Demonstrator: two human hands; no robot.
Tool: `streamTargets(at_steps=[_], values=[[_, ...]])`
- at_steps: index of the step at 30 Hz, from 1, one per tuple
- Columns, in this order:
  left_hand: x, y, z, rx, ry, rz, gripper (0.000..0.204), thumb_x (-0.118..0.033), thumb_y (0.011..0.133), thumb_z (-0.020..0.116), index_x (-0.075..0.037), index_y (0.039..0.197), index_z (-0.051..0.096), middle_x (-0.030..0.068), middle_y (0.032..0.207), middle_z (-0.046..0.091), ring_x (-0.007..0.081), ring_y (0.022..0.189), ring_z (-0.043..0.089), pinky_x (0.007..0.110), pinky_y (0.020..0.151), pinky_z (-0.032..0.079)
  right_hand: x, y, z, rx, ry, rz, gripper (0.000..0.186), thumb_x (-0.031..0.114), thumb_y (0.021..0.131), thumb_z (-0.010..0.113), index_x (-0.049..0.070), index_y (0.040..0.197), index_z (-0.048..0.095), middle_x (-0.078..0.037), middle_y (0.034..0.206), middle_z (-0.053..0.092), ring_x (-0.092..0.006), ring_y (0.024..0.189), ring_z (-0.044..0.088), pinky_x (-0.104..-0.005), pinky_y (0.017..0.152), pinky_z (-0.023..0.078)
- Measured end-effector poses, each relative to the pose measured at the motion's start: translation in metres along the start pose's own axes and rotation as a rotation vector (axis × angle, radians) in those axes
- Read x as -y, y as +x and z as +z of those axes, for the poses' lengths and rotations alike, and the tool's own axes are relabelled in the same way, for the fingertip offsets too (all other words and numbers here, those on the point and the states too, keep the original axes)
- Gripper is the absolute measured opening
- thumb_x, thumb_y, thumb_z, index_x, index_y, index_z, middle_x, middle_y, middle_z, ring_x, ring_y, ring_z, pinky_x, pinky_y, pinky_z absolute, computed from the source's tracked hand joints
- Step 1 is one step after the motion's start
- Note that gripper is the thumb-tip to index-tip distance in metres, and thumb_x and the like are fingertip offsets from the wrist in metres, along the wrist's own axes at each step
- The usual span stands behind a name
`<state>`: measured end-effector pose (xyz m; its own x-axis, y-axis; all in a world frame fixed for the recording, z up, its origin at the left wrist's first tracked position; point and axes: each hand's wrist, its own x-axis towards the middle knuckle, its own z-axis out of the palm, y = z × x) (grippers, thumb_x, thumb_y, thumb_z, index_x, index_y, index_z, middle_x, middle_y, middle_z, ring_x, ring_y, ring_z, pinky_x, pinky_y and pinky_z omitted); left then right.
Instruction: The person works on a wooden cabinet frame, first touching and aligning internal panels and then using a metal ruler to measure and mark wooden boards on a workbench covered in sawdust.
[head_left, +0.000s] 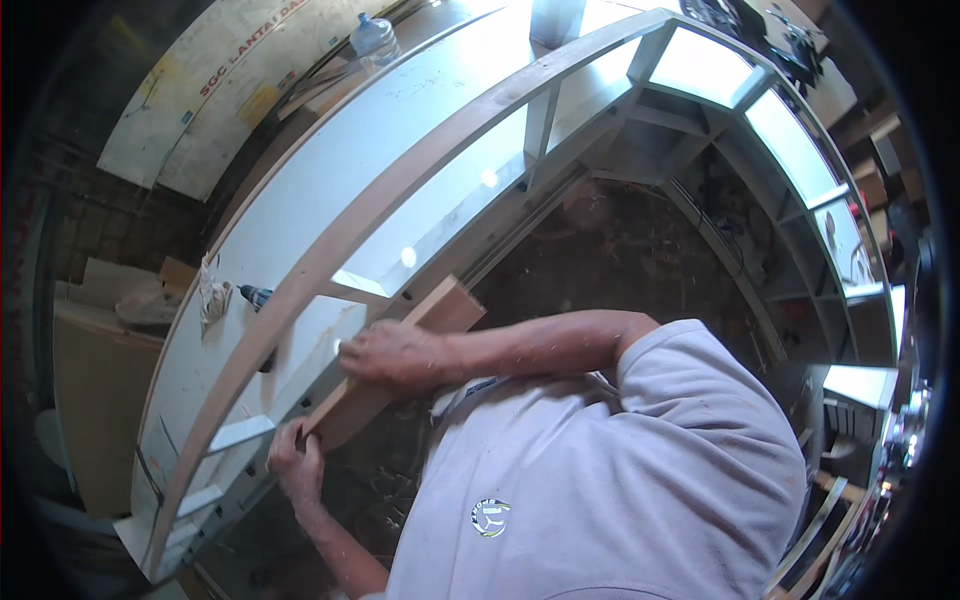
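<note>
A reddish-brown wooden board (445, 310) slants in front of my body, beside the inner edge of a curved white counter frame (345, 400). My left hand (296, 458) is closed around the board's near lower end, thumb on its edge. Higher up, my right hand (395, 357) lies across the board with its fingers curled over the far edge. Its palm side is hidden, so anything under it cannot be made out. A long curved wooden rail (375, 200) runs above the counter, beyond both hands.
A cordless drill (256, 296) lies on the counter beside a crumpled plastic bag (213, 297). A large water bottle (375, 40) stands at the far left. Upright posts (541, 120) and compartments divide the frame. Cardboard (100, 390) leans at left; debris litters the dark floor (610, 240).
</note>
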<state>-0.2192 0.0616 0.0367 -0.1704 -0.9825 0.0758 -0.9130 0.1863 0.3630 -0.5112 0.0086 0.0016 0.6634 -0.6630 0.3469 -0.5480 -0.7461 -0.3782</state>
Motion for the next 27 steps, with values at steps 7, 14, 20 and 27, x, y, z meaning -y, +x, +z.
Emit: streamTargets(at_steps=[7,14,20,27], values=[[-0.17,0.078,0.101,-0.099,-0.021,0.167,0.013,-0.014,0.083,0.071,-0.01,0.095,0.068,0.0124,0.086,0.066,0.0339,0.081,0.066,0.044,0.07,0.051,-0.166,-0.119,-0.108,-0.154,0.118,-0.053,0.033,0.018,0.077,0.076,0.006,0.096,0.051,-0.014,0.096,0.056,-0.0406,0.086,0.061,-0.0481,0.07,0.051],[-0.241,0.159,0.131,-0.227,0.049,0.224,0.021,-0.024,0.082,0.074,-0.014,0.1,0.07,0.0084,0.093,0.069,0.0302,0.088,0.068,0.043,0.074,0.053,-0.248,-0.134,-0.161,-0.23,0.048,-0.043,0.029,0.013,0.081,0.076,0.007,0.094,0.051,-0.012,0.094,0.057,-0.0384,0.09,0.062,-0.0485,0.07,0.05],[-0.258,0.183,0.145,-0.306,0.116,0.244,0.022,-0.027,0.081,0.074,-0.016,0.099,0.072,0.0068,0.095,0.07,0.028,0.092,0.069,0.042,0.082,0.053,-0.267,-0.142,-0.169,-0.159,-0.032,0.036,0.028,0.013,0.079,0.075,0.005,0.09,0.05,-0.01,0.099,0.058,-0.035,0.094,0.063,-0.0484,0.069,0.05],[-0.245,0.178,0.151,-0.244,0.098,0.174,0.022,-0.026,0.079,0.074,-0.015,0.098,0.073,0.0057,0.097,0.07,0.0275,0.093,0.069,0.042,0.081,0.053,-0.268,-0.137,-0.152,-0.16,-0.088,0.02,0.03,0.022,0.083,0.075,0.007,0.092,0.05,-0.009,0.094,0.056,-0.0358,0.088,0.062,-0.0474,0.067,0.049]])
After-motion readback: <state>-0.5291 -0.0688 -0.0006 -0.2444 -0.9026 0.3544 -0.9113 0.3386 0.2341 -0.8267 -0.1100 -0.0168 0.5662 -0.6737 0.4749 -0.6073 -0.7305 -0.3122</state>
